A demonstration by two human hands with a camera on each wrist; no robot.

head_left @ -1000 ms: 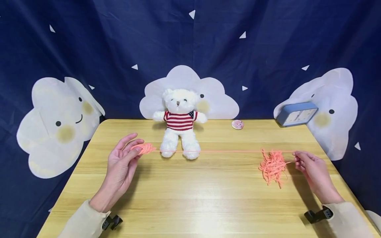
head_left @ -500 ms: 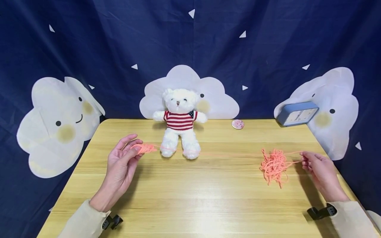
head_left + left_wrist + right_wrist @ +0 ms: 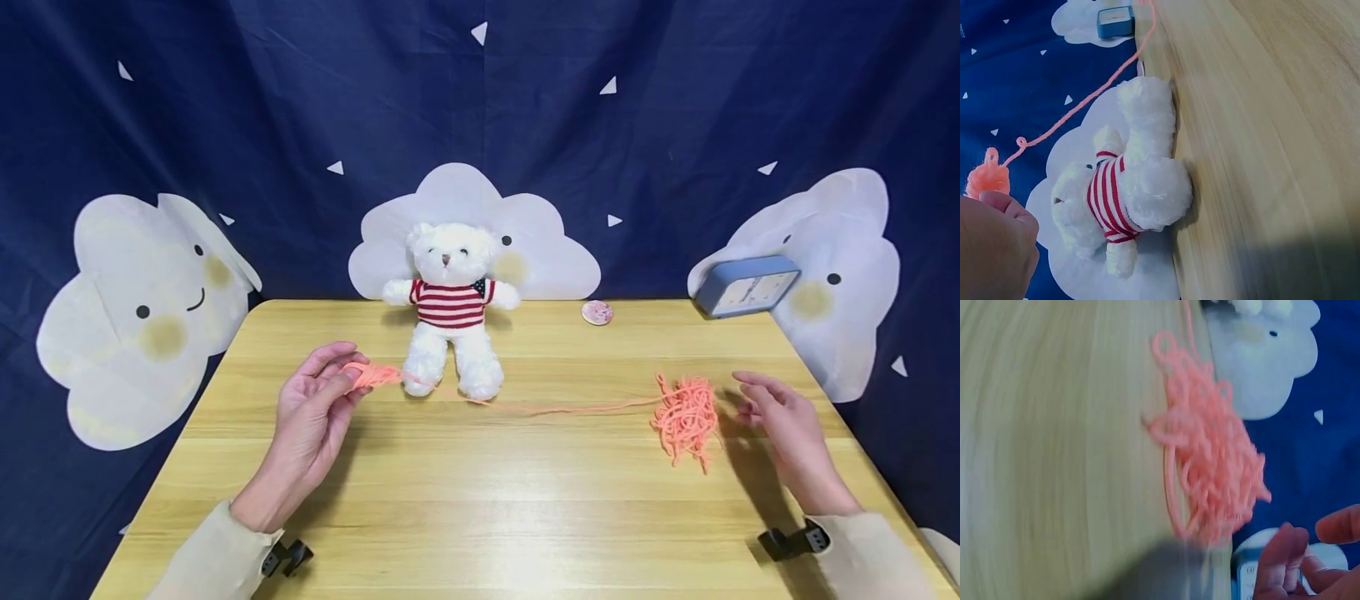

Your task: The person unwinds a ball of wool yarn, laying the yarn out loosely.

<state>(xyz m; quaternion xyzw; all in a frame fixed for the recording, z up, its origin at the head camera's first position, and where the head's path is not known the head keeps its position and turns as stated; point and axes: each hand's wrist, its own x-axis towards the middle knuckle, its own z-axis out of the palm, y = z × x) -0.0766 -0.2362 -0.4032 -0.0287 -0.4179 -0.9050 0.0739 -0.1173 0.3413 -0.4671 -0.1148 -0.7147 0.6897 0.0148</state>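
Note:
My left hand (image 3: 315, 408) pinches a small wound bundle of coral yarn (image 3: 377, 376) between thumb and fingers, raised over the table's left side. From that bundle a slack strand (image 3: 577, 409) runs right to a loose, tangled heap of the same yarn (image 3: 686, 421) on the table. Just right of the heap, my right hand (image 3: 783, 433) hovers with thumb and fingers apart, holding nothing. In the right wrist view the fingertips (image 3: 1291, 540) are separated, with a gap between them and the heap.
A white teddy bear (image 3: 450, 258) in a red-striped shirt sits at the back, left of centre. Behind the heap lie a round pink badge (image 3: 597, 312) and, at the back right corner, a blue clock (image 3: 750, 286). A navy cloud-printed cloth (image 3: 540, 100) hangs behind the wooden table (image 3: 480, 508).
The right hand pulled yarn rightward, then let it go and came back left with its fingers apart. The taut strand has gone slack and sagged. The left hand has barely moved.

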